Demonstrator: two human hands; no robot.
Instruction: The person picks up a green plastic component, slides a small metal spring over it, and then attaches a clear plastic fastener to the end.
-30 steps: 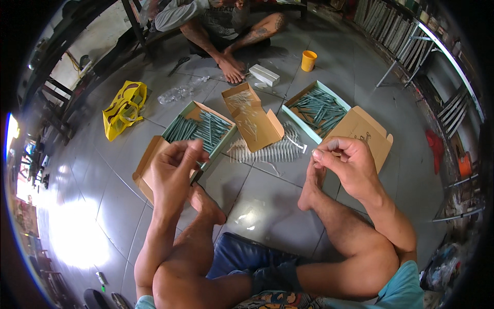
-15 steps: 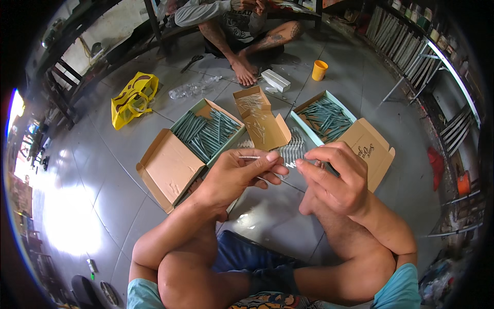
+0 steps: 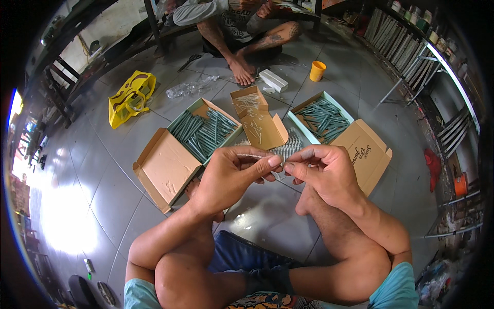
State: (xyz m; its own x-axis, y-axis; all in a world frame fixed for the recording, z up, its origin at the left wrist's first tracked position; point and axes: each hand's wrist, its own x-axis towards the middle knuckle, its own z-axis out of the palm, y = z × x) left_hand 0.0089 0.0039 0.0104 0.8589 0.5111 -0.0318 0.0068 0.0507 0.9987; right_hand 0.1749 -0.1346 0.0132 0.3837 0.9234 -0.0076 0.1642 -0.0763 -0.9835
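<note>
My left hand (image 3: 229, 172) is closed around a thin, pale stick (image 3: 250, 155), which runs under the thumb toward the fingertips. Close against its tip, my right hand (image 3: 329, 170) pinches thumb and fingers together; whatever they grip is too small to make out. Just beyond both hands lies a pile of small silvery coil-like pieces (image 3: 290, 146). Behind it, a small brown cardboard box (image 3: 268, 135) holds thin clear pieces. Dark green pointed sticks (image 3: 206, 131) fill an open box to the left, and similar green sticks (image 3: 323, 119) lie in a second box to the right.
Across from me a person sits cross-legged, a bare foot (image 3: 241, 72) near a white carton (image 3: 273, 81). A yellow bag (image 3: 128, 100), crumpled clear plastic (image 3: 193, 87) and an orange cup (image 3: 317, 71) stand about. The boxes' brown lids (image 3: 167, 167) fold outward beside my legs.
My right hand has moved left and inward, so its fingertips now meet the left hand's. The left hand keeps its hold on the stick. The view has shifted slightly.
</note>
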